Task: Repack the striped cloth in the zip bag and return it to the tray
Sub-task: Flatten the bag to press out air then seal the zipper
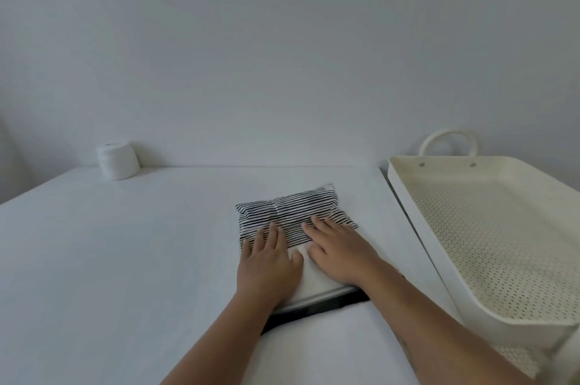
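A folded black-and-white striped cloth (292, 212) lies on the white table, right of centre. Its near part seems to sit in a translucent zip bag (317, 278) whose black zip strip (314, 311) runs along the near edge. My left hand (266, 262) lies flat, fingers spread, over the left side of the bag and cloth. My right hand (339, 251) lies flat on the right side, fingertips on the stripes. Both palms press down and grip nothing. The cream perforated tray (445, 262) stands to the right, apart from the bag.
A white roll of tissue (117, 160) stands at the table's (110, 259) far left by the wall. The tray has a loop handle (448, 141) at its far end and rests on a cart beside the table's right edge.
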